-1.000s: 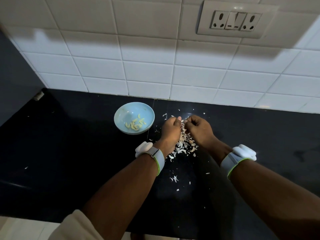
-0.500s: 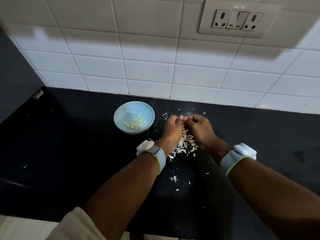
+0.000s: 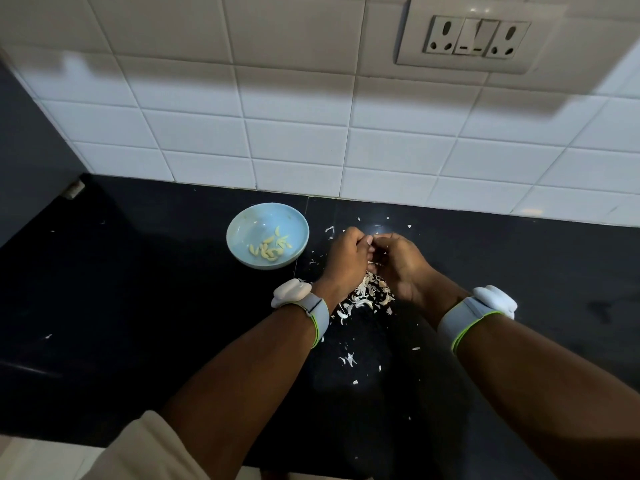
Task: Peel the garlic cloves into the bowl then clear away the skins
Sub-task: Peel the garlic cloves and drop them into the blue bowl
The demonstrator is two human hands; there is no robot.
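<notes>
Left of my fingers, the bowl (image 3: 267, 236) holds several peeled cloves (image 3: 270, 250). My left hand (image 3: 343, 261) and right hand (image 3: 401, 265) meet, fingers curled and pinching a small item I judge to be a clove; it is largely hidden. Skins (image 3: 367, 299) litter the bench (image 3: 138, 306) beneath and behind the fingers, uncleared. Open bench lies either side; the wall stands just beyond.

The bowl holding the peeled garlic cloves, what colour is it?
Pale blue, seen in the head view: the round bowl on the black counter.
</notes>
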